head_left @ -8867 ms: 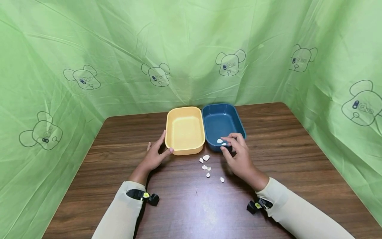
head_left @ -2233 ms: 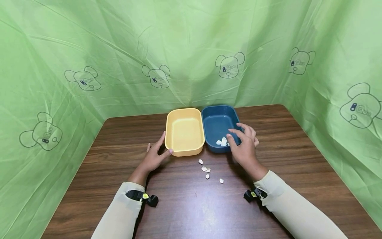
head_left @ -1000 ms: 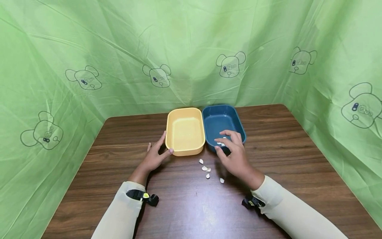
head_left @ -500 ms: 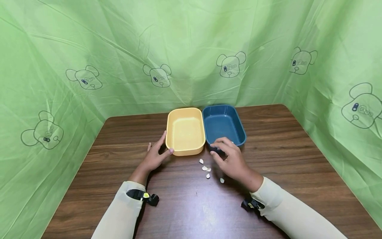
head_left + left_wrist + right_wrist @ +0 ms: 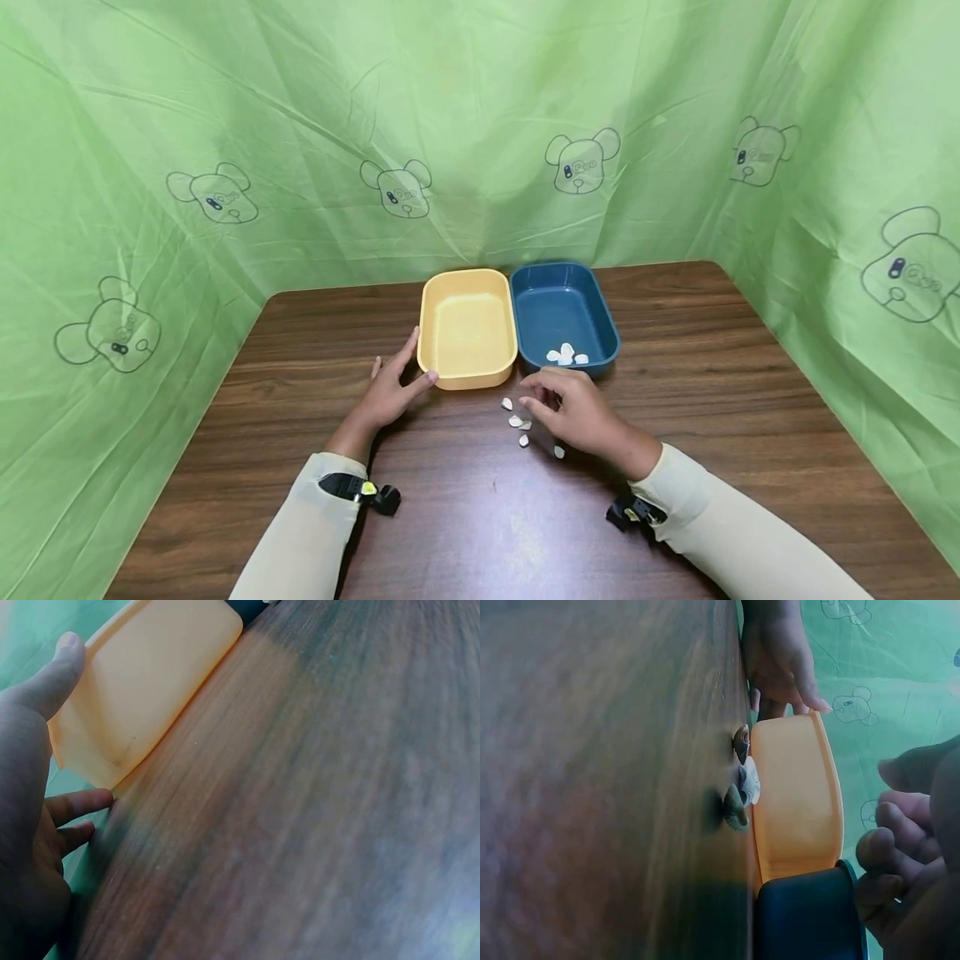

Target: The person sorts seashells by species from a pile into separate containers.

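Note:
Several small whitish seashells [image 5: 515,422] lie loose on the table in front of two trays; the right wrist view shows their ridged sides [image 5: 748,781]. More shells [image 5: 566,352] rest in the near end of the blue tray [image 5: 555,312]. My left hand [image 5: 385,395] touches the left side of the yellow tray [image 5: 468,333], its thumb at the near corner and fingers extended along the wall. My right hand [image 5: 583,414] hovers over the table just before the blue tray, beside the loose shells. Its thumb and forefinger are apart, with no shell seen between them.
Both trays stand side by side near the back edge of the brown wooden table [image 5: 337,333]. A green curtain [image 5: 480,125] with bear-head drawings hangs behind and at both sides. Each wrist bears a strapped camera [image 5: 386,500].
Over the last second my right hand has come back from above the blue tray toward the loose shells. Since the oldest frame, more shells are in that tray and fewer on the table.

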A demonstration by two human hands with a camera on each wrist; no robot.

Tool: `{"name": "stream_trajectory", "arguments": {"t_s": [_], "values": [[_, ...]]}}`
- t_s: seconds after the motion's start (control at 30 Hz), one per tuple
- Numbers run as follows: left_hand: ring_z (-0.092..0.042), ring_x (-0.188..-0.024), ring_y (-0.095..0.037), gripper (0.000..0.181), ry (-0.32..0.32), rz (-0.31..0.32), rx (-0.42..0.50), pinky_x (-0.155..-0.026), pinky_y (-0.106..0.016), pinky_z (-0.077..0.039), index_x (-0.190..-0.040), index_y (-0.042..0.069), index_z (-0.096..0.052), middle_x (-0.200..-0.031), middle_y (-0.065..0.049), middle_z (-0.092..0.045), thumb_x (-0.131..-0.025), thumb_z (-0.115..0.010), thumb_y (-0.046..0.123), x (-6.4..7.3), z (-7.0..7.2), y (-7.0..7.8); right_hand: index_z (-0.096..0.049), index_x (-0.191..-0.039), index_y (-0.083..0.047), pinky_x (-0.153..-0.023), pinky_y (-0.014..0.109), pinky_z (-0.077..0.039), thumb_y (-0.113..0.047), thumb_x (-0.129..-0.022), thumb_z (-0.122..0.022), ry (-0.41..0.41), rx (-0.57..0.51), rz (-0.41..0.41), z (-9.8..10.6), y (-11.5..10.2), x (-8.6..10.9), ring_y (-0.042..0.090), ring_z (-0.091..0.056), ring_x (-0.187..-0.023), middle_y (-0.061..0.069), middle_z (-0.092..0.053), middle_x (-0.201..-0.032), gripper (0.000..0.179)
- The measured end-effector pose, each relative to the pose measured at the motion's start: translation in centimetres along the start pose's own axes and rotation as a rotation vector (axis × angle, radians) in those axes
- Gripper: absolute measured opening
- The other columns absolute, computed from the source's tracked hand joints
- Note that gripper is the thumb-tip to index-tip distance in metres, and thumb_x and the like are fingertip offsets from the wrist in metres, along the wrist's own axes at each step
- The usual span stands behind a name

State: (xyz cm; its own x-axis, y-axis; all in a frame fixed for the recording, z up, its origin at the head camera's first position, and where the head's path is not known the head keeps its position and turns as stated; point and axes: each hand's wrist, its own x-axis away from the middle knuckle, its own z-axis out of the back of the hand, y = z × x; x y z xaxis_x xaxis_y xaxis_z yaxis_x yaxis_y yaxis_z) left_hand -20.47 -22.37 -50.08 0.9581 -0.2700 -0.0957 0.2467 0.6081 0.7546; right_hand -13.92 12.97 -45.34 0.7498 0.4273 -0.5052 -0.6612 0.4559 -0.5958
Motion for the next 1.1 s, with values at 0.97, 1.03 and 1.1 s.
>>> {"name": "stream_trajectory", "arguments": {"t_s": [0.97, 1.03, 1.1], "values": [[-0.029, -0.166, -0.044, 0.094, 0.008, -0.011, 0.009, -0.128, -0.08, 0.011, -0.177, 0.036, -0.01, -0.178, -0.011, -0.036, -0.105, -0.067, 0.056, -0.1, 0.0, 0.2, -0.075, -0.083, -0.018, -0.061, 0.021, -0.042, -0.023, -0.094, -0.088, -0.333, 0.12, -0.158, -0.5, 1.7, 0.4, 0.004, -0.052, -0.066, -0.011, -0.056, -0.067, 0.018], [-0.029, -0.165, -0.047, 0.095, 0.02, -0.03, 0.02, -0.127, -0.081, 0.01, -0.177, 0.035, -0.012, -0.177, -0.013, -0.036, -0.104, -0.067, 0.061, 0.0, -0.1, -0.1, -0.08, -0.089, -0.016, -0.061, 0.02, -0.044, -0.022, -0.094, -0.088, -0.343, 0.103, -0.16, -0.4, 1.8, 0.5, 0.003, -0.054, -0.067, -0.011, -0.06, -0.07, 0.011], [-0.03, -0.165, -0.048, 0.096, 0.028, -0.049, 0.031, -0.126, -0.083, 0.01, -0.177, 0.034, -0.013, -0.177, -0.014, -0.037, -0.103, -0.066, 0.064, 0.0, -0.2, -0.3, -0.084, -0.096, -0.014, -0.062, 0.02, -0.045, -0.02, -0.094, -0.087, -0.36, 0.078, -0.165, -0.3, 1.9, 0.5, 0.0, -0.054, -0.068, -0.01, -0.062, -0.073, 0.007]]}}
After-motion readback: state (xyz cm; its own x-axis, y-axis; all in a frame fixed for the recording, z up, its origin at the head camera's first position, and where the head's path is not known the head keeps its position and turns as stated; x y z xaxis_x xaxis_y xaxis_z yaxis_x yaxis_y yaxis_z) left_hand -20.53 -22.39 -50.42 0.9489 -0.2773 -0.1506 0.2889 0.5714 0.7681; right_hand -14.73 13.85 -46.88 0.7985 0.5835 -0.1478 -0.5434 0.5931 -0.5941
